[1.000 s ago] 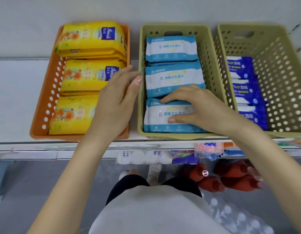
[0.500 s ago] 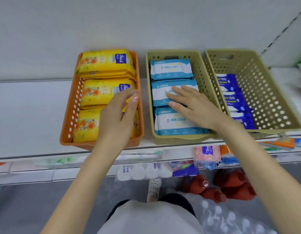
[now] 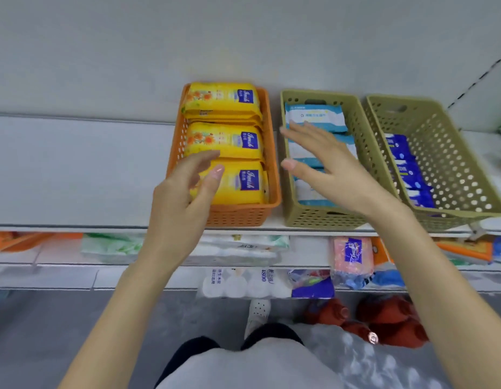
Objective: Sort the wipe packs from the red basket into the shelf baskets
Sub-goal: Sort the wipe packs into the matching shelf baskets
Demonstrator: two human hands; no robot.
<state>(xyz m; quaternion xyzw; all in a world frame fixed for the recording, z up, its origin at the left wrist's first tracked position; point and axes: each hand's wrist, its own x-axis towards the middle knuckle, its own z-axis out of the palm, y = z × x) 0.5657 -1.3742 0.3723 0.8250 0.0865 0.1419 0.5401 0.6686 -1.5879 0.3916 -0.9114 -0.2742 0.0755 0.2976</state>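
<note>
While both hands hang open and empty, the left hand [image 3: 182,203] fronts the orange basket [image 3: 271,153]; at three o'clock, the right hand [image 3: 336,169] hides the white packs [image 3: 316,116].

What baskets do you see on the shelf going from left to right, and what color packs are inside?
Orange basket with yellow packs → middle green basket with light blue-and-white packs → right green basket with dark blue packs.
</note>
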